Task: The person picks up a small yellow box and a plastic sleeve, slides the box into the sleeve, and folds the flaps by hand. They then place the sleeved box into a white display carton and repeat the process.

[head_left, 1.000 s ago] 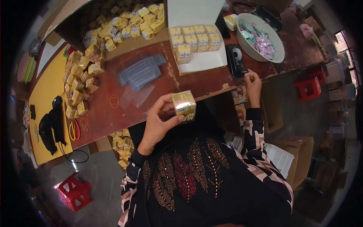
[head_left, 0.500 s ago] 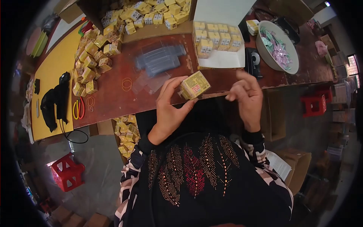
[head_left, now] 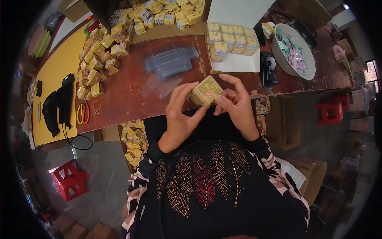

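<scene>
A small yellow printed box (head_left: 207,91) is tilted above the table's front edge. My left hand (head_left: 181,111) grips it from the left, fingers behind and thumb below. Close by on the right is my right hand (head_left: 238,105), its index finger stretched out past the box's upper corner and its other fingers curled. The right thumb tip lies at the box's lower right edge; whether it presses there is hard to see. Behind the box, a stack of clear plastic sleeves (head_left: 169,63) lies on the red-brown table (head_left: 119,93).
Piled yellow boxes (head_left: 95,65) stand at left, more in a carton (head_left: 163,18) behind. A white tray (head_left: 238,65) holds rows of boxes. Right of it are a black tape dispenser (head_left: 269,71) and a bowl of sachets (head_left: 310,73). Rubber bands (head_left: 135,87) and scissors (head_left: 82,113) lie left.
My right hand has moved left and down from beside the tray to the box's right side. My left hand still holds the box in nearly the same place.
</scene>
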The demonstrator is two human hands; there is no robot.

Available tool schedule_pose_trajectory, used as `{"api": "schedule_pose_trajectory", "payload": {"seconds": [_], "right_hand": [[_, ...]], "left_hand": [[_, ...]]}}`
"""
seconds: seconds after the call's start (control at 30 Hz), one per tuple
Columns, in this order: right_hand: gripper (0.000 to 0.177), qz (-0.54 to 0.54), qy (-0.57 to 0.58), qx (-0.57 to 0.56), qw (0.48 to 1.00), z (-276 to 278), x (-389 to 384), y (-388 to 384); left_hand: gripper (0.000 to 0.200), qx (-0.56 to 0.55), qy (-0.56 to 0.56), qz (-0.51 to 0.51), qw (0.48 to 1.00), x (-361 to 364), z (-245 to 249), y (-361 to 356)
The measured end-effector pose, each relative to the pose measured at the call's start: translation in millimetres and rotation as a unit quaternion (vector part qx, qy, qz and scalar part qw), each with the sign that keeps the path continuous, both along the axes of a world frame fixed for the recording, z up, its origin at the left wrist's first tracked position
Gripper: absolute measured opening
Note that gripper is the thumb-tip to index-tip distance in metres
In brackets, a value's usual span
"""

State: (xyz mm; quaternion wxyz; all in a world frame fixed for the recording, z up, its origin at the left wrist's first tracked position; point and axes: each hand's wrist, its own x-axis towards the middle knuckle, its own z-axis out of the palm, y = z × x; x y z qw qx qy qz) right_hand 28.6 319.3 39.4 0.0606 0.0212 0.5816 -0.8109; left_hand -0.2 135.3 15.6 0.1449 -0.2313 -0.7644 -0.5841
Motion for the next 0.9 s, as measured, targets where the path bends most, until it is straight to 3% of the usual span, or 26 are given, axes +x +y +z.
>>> {"api": "schedule_pose_trajectory", "payload": {"seconds": [0.07, 0.1, 0.13, 0.17, 0.27, 0.4, 0.47, 0.53, 0.57, 0.63, 0.7, 0.73, 0.8, 0.9], "right_hand": [[0.05, -0.109, 0.112, 0.253, 0.955, -6.2, -1.7, -1.9], [0.05, -0.107, 0.113, 0.253, 0.955, -6.2, -4.8, 0.3], [0.045, -0.135, 0.272, 0.35, 0.886, -6.0, -9.8, 4.7], [0.041, -0.16, 0.42, 0.433, 0.782, -5.9, -14.7, 9.0], [0.038, -0.067, 0.472, 0.449, 0.756, -9.7, -23.9, 20.0], [0.049, 0.036, 0.42, 0.438, 0.794, 1.0, -33.2, 27.9], [0.052, 0.122, 0.306, 0.36, 0.873, 4.6, -35.6, 35.0], [0.05, 0.09, 0.147, 0.106, 0.979, -6.8, -36.4, 44.9], [0.058, 0.024, 0.05, 0.117, 0.992, -6.6, -37.9, 56.1], [0.059, 0.072, -0.014, 0.073, 0.995, -11.2, -45.7, 72.1], [0.058, 0.13, -0.096, 0.013, 0.987, -8.8, -48.9, 72.5], [0.058, 0.124, -0.095, 0.013, 0.988, -9.1, -49.3, 71.9], [0.051, 0.226, -0.032, 0.034, 0.973, -9.7, -50.7, 74.6], [0.045, 0.198, -0.03, 0.022, 0.98, -3.8, -51.1, 80.4]], "left_hand": [[0.061, 0.007, -0.02, -0.003, 1.0, -0.2, -1.8, -0.6], [0.059, 0.033, -0.068, -0.017, 0.997, -0.5, -2.9, -0.5], [0.057, 0.058, -0.116, -0.032, 0.991, -0.5, -3.2, -0.7], [0.057, 0.058, -0.116, -0.031, 0.991, -0.2, -3.0, -0.7], [0.056, 0.125, -0.198, -0.082, 0.969, 1.2, -1.8, 0.4], [0.055, 0.114, -0.237, -0.11, 0.958, -1.4, 2.7, -1.9], [0.055, 0.081, -0.23, -0.124, 0.962, -3.2, 8.8, -1.7], [0.053, -0.037, -0.068, -0.099, 0.992, -3.1, 22.8, 0.1], [0.053, -0.036, -0.066, -0.099, 0.992, -6.7, 20.3, 1.0], [0.048, -0.164, 0.181, -0.087, 0.966, -17.1, 14.1, 1.3], [0.044, -0.179, 0.232, -0.12, 0.948, -18.9, 14.9, 3.2], [0.041, -0.194, 0.279, -0.15, 0.928, -18.2, 15.0, 4.9], [0.036, -0.207, 0.304, -0.168, 0.915, -16.9, 13.6, 9.8], [0.04, -0.23, 0.351, -0.178, 0.89, -17.6, 8.0, 17.7]]}}
